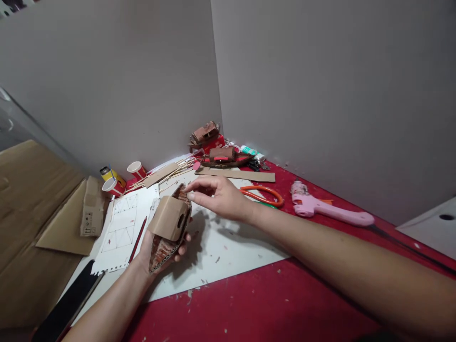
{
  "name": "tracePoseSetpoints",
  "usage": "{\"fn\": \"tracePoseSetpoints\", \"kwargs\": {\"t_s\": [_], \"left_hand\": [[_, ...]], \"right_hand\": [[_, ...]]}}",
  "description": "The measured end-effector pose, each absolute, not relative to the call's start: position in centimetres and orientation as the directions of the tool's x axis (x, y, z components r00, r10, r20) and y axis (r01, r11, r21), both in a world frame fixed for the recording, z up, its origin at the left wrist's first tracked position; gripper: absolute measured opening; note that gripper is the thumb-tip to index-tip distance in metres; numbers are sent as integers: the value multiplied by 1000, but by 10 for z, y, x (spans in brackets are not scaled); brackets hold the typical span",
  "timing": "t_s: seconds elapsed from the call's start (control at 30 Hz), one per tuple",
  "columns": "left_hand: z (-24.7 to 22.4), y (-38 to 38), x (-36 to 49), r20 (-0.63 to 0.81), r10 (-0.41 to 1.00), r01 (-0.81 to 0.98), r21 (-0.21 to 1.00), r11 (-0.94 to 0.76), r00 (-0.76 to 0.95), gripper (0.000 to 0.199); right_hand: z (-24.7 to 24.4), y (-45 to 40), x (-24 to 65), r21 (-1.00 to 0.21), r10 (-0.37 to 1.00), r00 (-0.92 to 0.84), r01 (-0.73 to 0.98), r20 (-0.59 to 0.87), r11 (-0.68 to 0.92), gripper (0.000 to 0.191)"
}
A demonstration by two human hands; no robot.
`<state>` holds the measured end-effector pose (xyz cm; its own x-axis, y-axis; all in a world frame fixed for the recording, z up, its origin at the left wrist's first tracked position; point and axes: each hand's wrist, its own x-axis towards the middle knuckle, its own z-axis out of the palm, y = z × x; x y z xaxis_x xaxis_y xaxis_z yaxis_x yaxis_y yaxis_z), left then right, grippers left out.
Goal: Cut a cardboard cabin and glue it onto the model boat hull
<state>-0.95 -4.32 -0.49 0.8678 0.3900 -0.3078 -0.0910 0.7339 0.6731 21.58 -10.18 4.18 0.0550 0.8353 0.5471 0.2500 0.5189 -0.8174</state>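
Observation:
A small cardboard boat (168, 218) with a curved tan roof and a brown, ridged deck is tilted above the white sheet. My left hand (151, 249) is wrapped round its hull from below, fingertips showing on the right side. At the boat's upper end, the thumb and index finger of my right hand (217, 195) are pinched together at the brown deck. Whatever lies between those fingertips is too small to make out.
Two brown model boats (223, 156) stand at the back corner. On the right lies a pink glue gun (331, 209), beside orange-handled scissors (265, 194). Paper cups (136, 169), thin sticks, a drawing (121, 223) and a large cardboard box (32, 228) are on the left.

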Motion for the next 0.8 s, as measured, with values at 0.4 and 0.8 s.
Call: {"fn": "tracePoseSetpoints", "kwargs": {"t_s": [0.4,0.8], "left_hand": [[-4,-36,-10,-341,268,42,683,729,901,59],[4,-40,-4,-433,389,22,690,723,813,60]], "right_hand": [[30,-88,235,-780,802,120,353,586,517,9],[30,-93,230,-780,792,172,385,586,493,27]]}}
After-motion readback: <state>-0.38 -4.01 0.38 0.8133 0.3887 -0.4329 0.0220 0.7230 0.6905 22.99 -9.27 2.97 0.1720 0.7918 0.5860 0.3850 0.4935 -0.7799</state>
